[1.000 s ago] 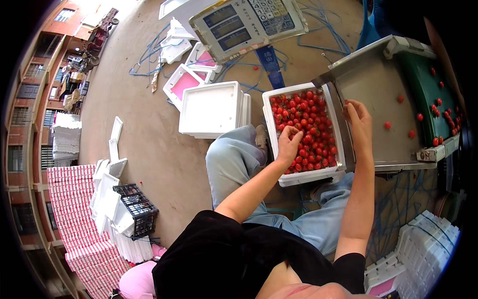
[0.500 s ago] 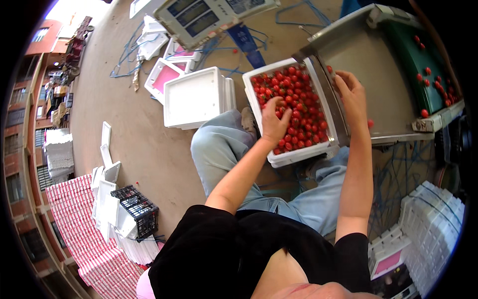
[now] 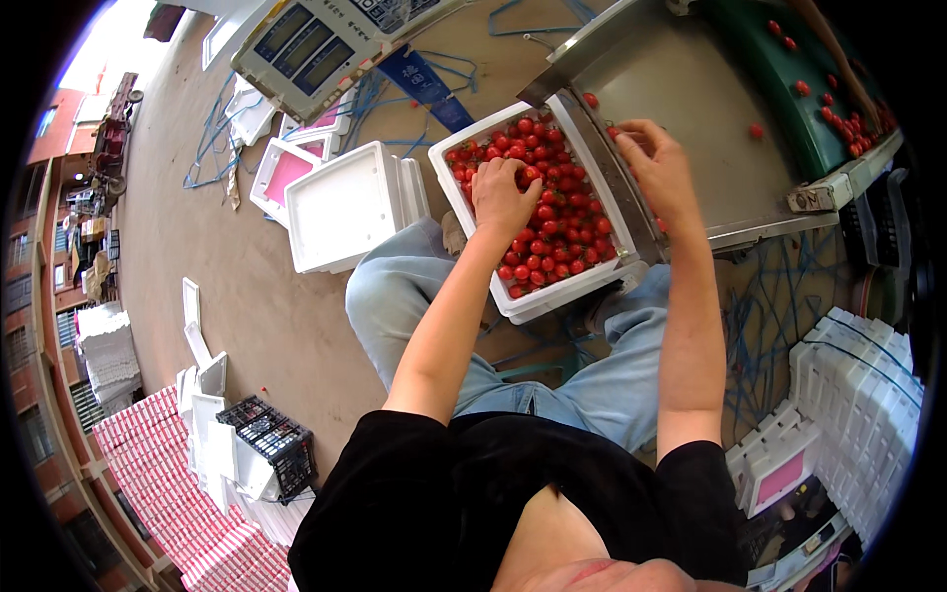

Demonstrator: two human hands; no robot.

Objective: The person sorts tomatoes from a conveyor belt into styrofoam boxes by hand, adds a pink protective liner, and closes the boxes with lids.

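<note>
Small red cherry tomatoes (image 3: 552, 222) fill a white foam box (image 3: 567, 302) in front of my knees. My left hand (image 3: 501, 200) is over the box's left half, its fingers curled around a cherry tomato (image 3: 530, 176) at the top of the heap. To the right, my right hand (image 3: 658, 170) is at the lip of a metal tray (image 3: 681, 89) that adjoins the box. Its thumb and fingers close on a cherry tomato (image 3: 613, 131), partly hidden by the fingertips. Another tomato (image 3: 590, 100) lies just beyond that hand.
Tomatoes lie on a green sloping surface (image 3: 764, 84) beyond the tray. A digital scale (image 3: 321, 49) stands far left. White foam boxes (image 3: 340, 212) are stacked left of my knee. A black crate (image 3: 271, 444) and more foam stacks (image 3: 863, 405) lie around me. Blue straps (image 3: 779, 296) litter the ground.
My left hand has gone from the middle of the heap toward its far part, and its fingers have curled in. My right hand stays by the tray lip. Loose tomatoes on the tray have shifted.
</note>
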